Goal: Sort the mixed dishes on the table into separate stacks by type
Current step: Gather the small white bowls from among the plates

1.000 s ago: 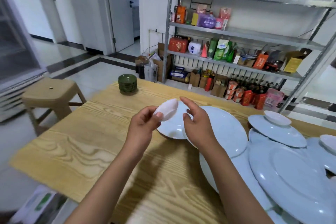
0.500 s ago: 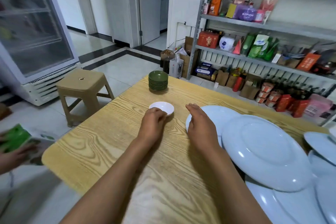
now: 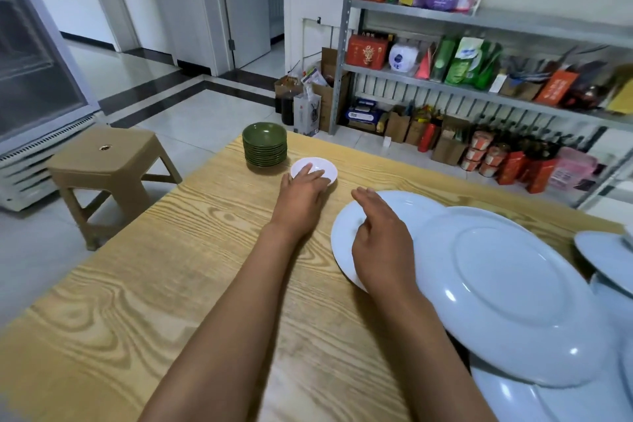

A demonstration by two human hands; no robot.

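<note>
We see the left hand (image 3: 301, 193) lying on the near rim of the small white dish (image 3: 317, 169), fingers over its edge and holding it. Half a second ago this dish stood farther from the far edge of the table (image 3: 137, 284); now it is just beside the stack of green dishes (image 3: 264, 144) near the far left corner. The right hand (image 3: 380, 243) hovers with loose, relaxed fingers over the white plate (image 3: 346, 233), holding nothing, as before. A large plate (image 3: 513, 291) overlaps this plate on the right side.
</note>
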